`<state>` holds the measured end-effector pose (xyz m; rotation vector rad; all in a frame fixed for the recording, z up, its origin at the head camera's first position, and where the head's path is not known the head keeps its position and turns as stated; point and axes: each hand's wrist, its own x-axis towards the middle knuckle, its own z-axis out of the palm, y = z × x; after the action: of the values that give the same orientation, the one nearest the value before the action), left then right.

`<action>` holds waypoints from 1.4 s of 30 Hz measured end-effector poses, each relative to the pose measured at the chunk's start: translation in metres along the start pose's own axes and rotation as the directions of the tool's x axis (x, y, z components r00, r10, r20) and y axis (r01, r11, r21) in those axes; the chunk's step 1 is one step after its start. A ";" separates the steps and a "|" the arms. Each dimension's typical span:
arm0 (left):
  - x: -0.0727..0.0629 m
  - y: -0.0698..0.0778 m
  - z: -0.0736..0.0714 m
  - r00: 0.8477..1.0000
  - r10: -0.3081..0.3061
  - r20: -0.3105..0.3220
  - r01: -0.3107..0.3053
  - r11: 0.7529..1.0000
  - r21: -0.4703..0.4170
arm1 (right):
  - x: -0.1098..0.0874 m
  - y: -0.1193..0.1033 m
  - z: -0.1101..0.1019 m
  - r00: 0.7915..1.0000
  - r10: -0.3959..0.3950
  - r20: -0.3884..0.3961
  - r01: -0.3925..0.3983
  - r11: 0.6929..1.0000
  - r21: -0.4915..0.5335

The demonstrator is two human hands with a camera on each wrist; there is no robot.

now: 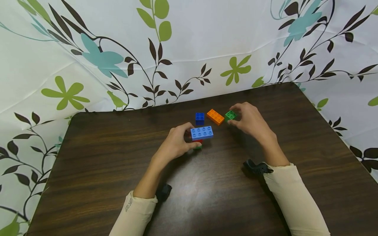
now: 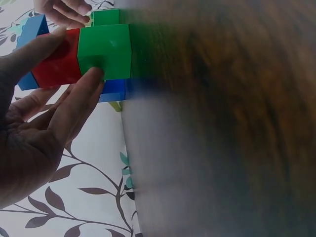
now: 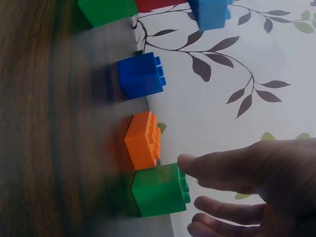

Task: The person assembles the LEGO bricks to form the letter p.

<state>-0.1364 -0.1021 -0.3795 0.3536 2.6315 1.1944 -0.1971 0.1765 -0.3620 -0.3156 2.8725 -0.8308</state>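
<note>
My left hand (image 1: 174,144) grips a small stack of toy building bricks between thumb and fingers. A long light blue brick (image 1: 202,132) tops it, a red brick (image 2: 57,61) is in the middle and a green brick (image 2: 104,52) forms the base, close to the tabletop. To the right, my right hand (image 1: 251,121) has thumb and fingers spread around a separate small green brick (image 1: 230,115). In the right wrist view its thumb tip lies right at that brick's studded top, the other fingers apart from it.
Behind the stack a dark blue brick (image 1: 199,118) stands on the dark wooden table (image 1: 103,164). An orange brick (image 1: 215,116) lies between it and the small green one. A patterned white cloth (image 1: 192,42) hangs along the table's back edge.
</note>
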 end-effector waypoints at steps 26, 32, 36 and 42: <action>-0.008 0.008 -0.017 0.998 0.065 -0.027 -0.068 0.991 -0.113 | 0.009 0.013 0.011 0.994 0.108 -0.006 -0.108 0.993 0.038; -0.007 0.005 -0.014 0.998 0.062 -0.031 -0.065 0.988 -0.140 | 0.011 0.015 0.014 0.993 0.115 -0.010 -0.114 0.993 0.043; -0.006 0.005 -0.012 0.998 0.050 -0.033 -0.055 0.984 -0.167 | 0.012 0.018 0.014 0.994 0.112 -0.008 -0.111 0.993 0.051; -0.006 0.005 -0.012 0.997 0.047 -0.057 -0.054 0.991 -0.122 | 0.012 0.019 0.013 0.995 0.102 -0.011 -0.101 0.992 0.076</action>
<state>-0.1342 -0.1095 -0.3676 0.3721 2.5916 1.3939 -0.2093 0.1830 -0.3843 -0.1537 2.8349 -0.9236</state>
